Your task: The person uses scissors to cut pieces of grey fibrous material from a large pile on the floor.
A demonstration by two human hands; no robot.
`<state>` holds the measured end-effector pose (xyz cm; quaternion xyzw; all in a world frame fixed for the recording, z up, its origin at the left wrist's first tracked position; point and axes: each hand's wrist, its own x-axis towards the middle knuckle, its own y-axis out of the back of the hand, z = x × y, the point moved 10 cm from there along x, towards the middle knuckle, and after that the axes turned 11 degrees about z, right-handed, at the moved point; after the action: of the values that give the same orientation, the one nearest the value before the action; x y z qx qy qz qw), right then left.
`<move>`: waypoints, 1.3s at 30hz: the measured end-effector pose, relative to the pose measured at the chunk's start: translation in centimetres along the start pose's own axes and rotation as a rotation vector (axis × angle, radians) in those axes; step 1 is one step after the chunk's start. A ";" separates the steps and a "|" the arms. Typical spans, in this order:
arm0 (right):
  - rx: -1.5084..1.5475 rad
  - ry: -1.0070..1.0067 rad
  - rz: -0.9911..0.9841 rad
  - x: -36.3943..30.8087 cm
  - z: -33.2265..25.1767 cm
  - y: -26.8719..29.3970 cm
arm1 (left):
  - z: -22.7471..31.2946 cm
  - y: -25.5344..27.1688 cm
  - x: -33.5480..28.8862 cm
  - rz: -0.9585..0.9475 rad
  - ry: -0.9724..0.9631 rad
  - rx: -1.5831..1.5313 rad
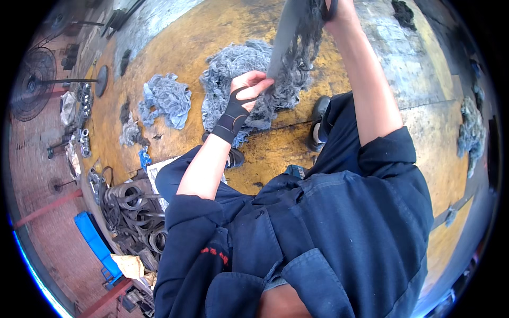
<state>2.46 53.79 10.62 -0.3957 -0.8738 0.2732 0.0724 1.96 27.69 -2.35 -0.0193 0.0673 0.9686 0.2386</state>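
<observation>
Here's your grey strip [284, 40], up at the top centre of the frame, its long axis steep, running from the top edge down and a little leftward, straight to your left hand [247, 89]. That's the relation to watch: your left hand, in its black wrist wrap [228, 120], is at the lower end, thumb and finger pinching the tip, while your right hand [342, 17] sits higher, by the upper edge of the frame, to the right of the strip. So the left is the nearer one to that lower tip, and the length slants up between the two of you. Smooth face on the left side, dark shaggy fibres hanging down the right. Behind it, the big grey pile [222, 71] spreads over the yellow floor [212, 26]; whether the fibres touch it or hang clear, you can't tell from here. Now the blind spots: the top edge cuts off the strip's upper end and part of your right hand. Something dark and curved [331, 10] shows at that hand, too cropped to name, and whether those fingers are closed or spread can't be told.
</observation>
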 end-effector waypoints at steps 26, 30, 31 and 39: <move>-0.311 0.203 -0.116 0.4 1.3 -1.2 | 9.0 15.9 -0.8 0.018 0.105 0.255; -0.364 0.241 -0.145 0.3 3.1 -2.7 | 7.3 19.1 -0.1 0.020 0.122 0.399; -0.390 0.238 -0.139 -0.3 3.3 -3.2 | 6.7 19.7 -0.3 0.024 0.136 0.420; -0.662 0.436 0.032 1.4 6.2 -4.5 | 0.2 23.3 1.4 0.219 0.164 0.022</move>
<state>-3.54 49.73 7.66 -0.4598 -0.8726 -0.1125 0.1205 -10.09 7.89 0.53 -0.0883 0.0989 0.9832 0.1253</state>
